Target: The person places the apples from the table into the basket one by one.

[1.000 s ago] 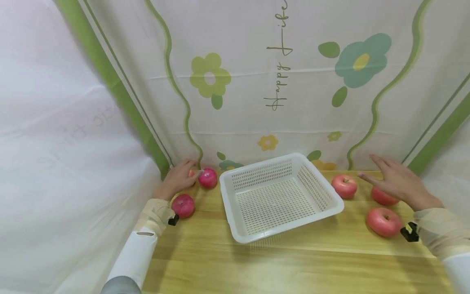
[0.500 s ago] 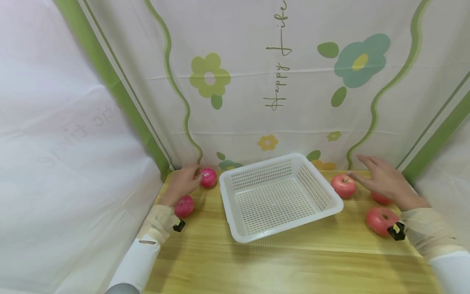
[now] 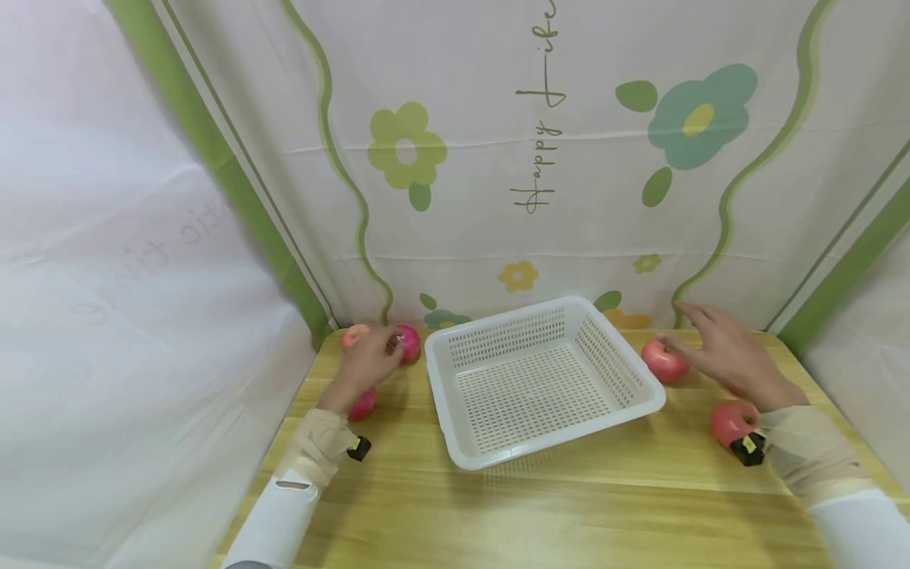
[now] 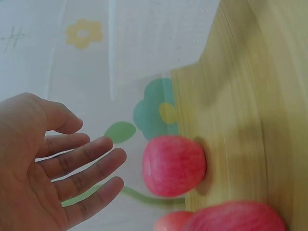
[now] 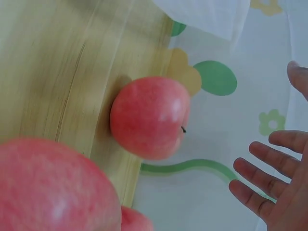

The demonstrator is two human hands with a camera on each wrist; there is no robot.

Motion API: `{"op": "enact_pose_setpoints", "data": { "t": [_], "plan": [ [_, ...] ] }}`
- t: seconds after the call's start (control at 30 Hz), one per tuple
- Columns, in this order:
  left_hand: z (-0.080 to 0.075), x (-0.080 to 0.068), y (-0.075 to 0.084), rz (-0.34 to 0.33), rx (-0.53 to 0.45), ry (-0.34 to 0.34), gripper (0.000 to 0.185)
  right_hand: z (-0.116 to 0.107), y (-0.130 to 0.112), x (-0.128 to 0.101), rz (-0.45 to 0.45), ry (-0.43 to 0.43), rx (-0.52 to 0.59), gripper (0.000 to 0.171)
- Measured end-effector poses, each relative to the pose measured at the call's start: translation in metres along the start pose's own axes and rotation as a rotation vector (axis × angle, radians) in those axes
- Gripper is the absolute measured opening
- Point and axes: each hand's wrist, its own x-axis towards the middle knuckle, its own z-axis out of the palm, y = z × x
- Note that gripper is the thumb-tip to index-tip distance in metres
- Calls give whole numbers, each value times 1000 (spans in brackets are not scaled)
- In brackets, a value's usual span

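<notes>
My left hand [image 3: 367,363] hovers with loosely bent fingers beside a dark pink apple [image 3: 409,344] at the back left. In the left wrist view that hand [image 4: 57,168] stands apart from the apple [image 4: 174,166], fingers spread. A paler apple [image 3: 353,335] sits behind the hand, and another dark pink apple [image 3: 363,405] is partly covered by the wrist. My right hand [image 3: 732,356], fingers extended, is held above the right-hand apples. Nearest its thumb lies a red apple [image 3: 664,362]; a second apple [image 3: 731,420] is nearer me, and a third [image 5: 137,220] is mostly hidden.
A white perforated plastic basket [image 3: 508,346] stands between the two groups of apples, with nothing in it. The wooden table [image 3: 498,514] meets a flower-printed curtain [image 3: 462,221] at the back, and white curtain also hangs at both sides.
My left hand has moved right from the paler apple towards the dark pink one, uncovering the paler one. My right hand has shifted left towards the apple nearest the basket. The apples stay about in place.
</notes>
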Motion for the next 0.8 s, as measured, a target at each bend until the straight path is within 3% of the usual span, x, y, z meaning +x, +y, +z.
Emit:
{"op": "enact_pose_setpoints", "data": {
  "t": [0.27,0.53,0.8],
  "plan": [
    [11,-6,8,12,-81,22,24,7,-10,7,-2,-16,34,91],
    [17,-14,20,-59,-123,47,15,13,-18,13,14,-54,42,90],
    [26,-19,29,-124,-104,36,21,24,-26,18,-35,-43,31,83]
  ]
}}
